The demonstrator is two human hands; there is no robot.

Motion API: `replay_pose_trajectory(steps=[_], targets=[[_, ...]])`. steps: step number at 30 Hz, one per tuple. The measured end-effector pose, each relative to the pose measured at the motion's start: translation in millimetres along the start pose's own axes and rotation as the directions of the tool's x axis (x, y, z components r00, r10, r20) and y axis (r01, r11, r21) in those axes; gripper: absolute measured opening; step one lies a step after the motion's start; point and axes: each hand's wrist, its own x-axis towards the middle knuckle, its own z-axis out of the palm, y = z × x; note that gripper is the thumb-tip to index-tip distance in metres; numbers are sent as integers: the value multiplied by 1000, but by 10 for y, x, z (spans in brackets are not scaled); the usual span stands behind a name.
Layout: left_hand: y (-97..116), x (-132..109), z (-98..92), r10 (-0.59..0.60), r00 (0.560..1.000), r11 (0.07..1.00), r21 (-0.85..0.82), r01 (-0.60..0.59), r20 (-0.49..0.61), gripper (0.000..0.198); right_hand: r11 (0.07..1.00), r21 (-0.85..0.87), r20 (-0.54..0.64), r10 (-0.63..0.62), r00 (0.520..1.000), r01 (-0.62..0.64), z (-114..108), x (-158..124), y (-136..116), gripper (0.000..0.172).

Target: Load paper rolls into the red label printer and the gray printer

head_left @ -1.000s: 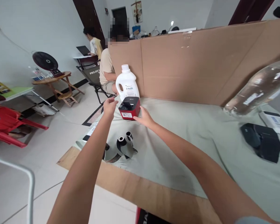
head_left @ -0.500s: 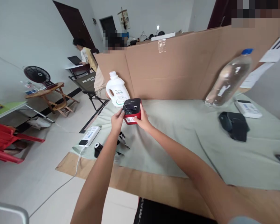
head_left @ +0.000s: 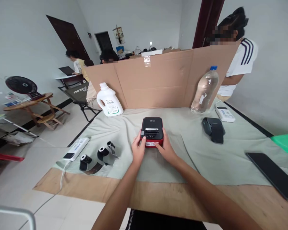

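Left hand [head_left: 138, 148] and right hand [head_left: 168, 148] are closed on opposite sides of a black-and-red device [head_left: 152, 123], thumbs toward its near face. The matched side grip probably holds it level; it also leaves the top uncovered. Device upright, slot up, labelled face near, at the middle of the green cloth [head_left: 158, 174]; cannot tell whether its base touches. Left: three dark rolls [head_left: 102, 154] with loose strips, near a white power strip [head_left: 78, 147], apart from the hands. Far left, white jug [head_left: 110, 103]; far right, clear bottle [head_left: 206, 91]; both close to the cardboard screen [head_left: 156, 80], perhaps bracing it upright.
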Motion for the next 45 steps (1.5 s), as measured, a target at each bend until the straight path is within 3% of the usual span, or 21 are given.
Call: replay_pose_trajectory(steps=[17,20,22,25,27,31,41,45], targets=[[-84,-64,-28,-26,997,997,72,21,70,60,981,-189,-23,-47,999,42,-81,-58,-11,78],[-62,-61,-40,49,998,989,141,-54,42,53,976,-213,-43,-59,997,49,-97,-46,-55,76],[-20,-54,-60,169,985,961,217,-169,19,43,971,-232,-73,-74,995,55,-103,-40,-87,72],[48,-31,-111,368,928,875,320,-364,49,26,964,-255,-110,-113,988,81,-110,-36,-117,66],[78,-11,-149,428,896,820,366,-440,118,23,959,-263,-117,-141,983,106,-112,-32,-118,63],[104,24,-189,417,882,771,427,-472,222,24,956,-272,-129,-152,980,113,-117,-22,-110,61],[6,5,-121,411,891,829,327,-453,194,33,956,-269,-86,-141,986,113,-121,-8,-122,66],[-36,-11,-141,422,882,805,363,-470,209,33,955,-261,-72,-164,984,141,-188,-4,-134,55]])
